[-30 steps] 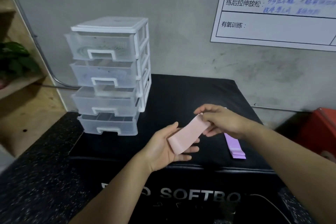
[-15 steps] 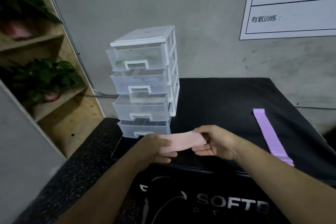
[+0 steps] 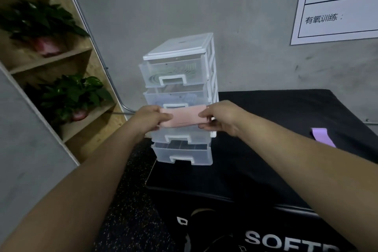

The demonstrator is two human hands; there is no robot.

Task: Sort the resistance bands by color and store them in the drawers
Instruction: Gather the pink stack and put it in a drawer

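A folded pink resistance band (image 3: 185, 118) is held flat between both hands in front of the clear plastic drawer unit (image 3: 180, 51). My left hand (image 3: 150, 119) grips its left end and my right hand (image 3: 222, 117) pinches its right end. The band hides the third drawer's top edge. Greenish bands show through the top drawer (image 3: 173, 73), bluish ones through the second drawer (image 3: 176, 98). The bottom drawer (image 3: 183, 153) is pulled slightly out. A purple band (image 3: 323, 136) lies on the black box to the right, partly behind my right forearm.
The drawer unit stands on the left part of a black soft box (image 3: 276, 112) against a grey wall. A wooden shelf (image 3: 67, 63) with potted plants (image 3: 69, 94) is at the left. A white chart (image 3: 337, 2) hangs on the wall at the upper right.
Both hands lifted the pink band from low over the box up to the drawers' front, level with the third drawer. The view swung left, so the purple band now sits further right.
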